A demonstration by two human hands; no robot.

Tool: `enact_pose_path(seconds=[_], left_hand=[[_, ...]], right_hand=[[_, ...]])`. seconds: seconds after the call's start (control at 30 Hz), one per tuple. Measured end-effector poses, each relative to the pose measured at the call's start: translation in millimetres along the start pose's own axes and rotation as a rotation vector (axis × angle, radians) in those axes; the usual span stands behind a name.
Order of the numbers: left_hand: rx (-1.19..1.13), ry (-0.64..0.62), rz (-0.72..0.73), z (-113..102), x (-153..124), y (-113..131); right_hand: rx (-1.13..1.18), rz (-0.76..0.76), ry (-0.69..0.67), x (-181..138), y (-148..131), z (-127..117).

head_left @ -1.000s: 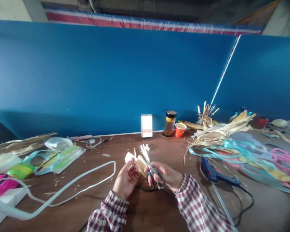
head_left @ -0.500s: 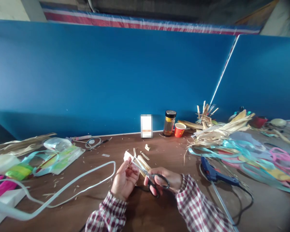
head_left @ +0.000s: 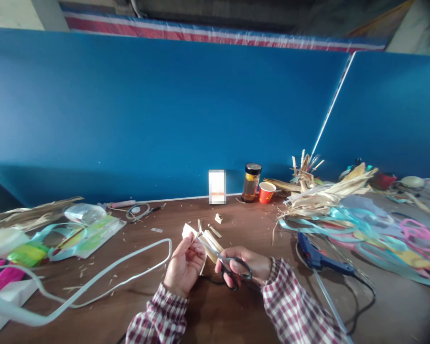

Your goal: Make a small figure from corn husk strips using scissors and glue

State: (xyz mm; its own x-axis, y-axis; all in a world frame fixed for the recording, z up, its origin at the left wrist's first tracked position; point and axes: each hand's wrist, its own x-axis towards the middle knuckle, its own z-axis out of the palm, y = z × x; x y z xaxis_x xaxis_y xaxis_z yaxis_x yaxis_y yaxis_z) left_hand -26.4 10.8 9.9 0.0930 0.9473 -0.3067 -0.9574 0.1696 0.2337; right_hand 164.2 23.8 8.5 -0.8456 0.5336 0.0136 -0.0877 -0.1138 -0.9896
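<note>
Our left hand (head_left: 184,271) pinches a pale piece (head_left: 188,231) over the table (head_left: 243,313), while our right hand (head_left: 247,263) grips the scissors (head_left: 220,258), blades angled toward that piece; whether they touch it, we cannot tell. For a neat snip, we should keep the pinch behind the cutting line and close slowly. We read no writing: the white card (head_left: 217,185) is pixelated, the red cup's (head_left: 265,195) marking too small.

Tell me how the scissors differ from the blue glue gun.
The scissors are held in the right hand; the glue gun lies on the table. The scissors are black and silvery; the glue gun is mostly dark blue. Both are hand tools.
</note>
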Motion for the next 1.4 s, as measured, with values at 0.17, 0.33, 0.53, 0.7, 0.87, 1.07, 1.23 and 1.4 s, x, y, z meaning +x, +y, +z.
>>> enact_pose_path(seconds=[0.17,0.33,0.53,0.7,0.87,1.07,1.23,1.4], left_hand=[[0.028,0.033,0.017,0.4,-1.2,-0.7],[0.037,0.033,0.018,0.1,0.1,-0.4],[0.043,0.008,0.022,-1.5,1.3,-0.2],[0.050,0.022,0.022,-0.1,0.8,-0.5],[0.084,0.018,0.050,0.6,0.9,-0.6],[0.126,-0.004,0.094,-1.7,1.7,-0.8],[0.141,-0.005,0.113,-0.9,0.4,-1.5],[0.120,0.025,0.073,-0.6,-0.3,-1.0]], right_hand=[[-0.002,-0.005,0.006,0.4,-1.2,1.5],[-0.005,-0.007,0.007,0.2,-4.8,2.9],[-0.010,-0.004,0.000,-0.4,-5.3,2.6],[-0.009,-0.010,0.005,-0.3,-3.7,2.1],[-0.002,-0.004,0.007,-0.2,-3.0,2.0],[-0.012,-0.008,0.008,-0.5,-3.9,1.7],[-0.014,-0.014,0.014,-0.5,-4.1,1.8],[-0.020,-0.003,0.001,0.0,-3.4,1.7]])
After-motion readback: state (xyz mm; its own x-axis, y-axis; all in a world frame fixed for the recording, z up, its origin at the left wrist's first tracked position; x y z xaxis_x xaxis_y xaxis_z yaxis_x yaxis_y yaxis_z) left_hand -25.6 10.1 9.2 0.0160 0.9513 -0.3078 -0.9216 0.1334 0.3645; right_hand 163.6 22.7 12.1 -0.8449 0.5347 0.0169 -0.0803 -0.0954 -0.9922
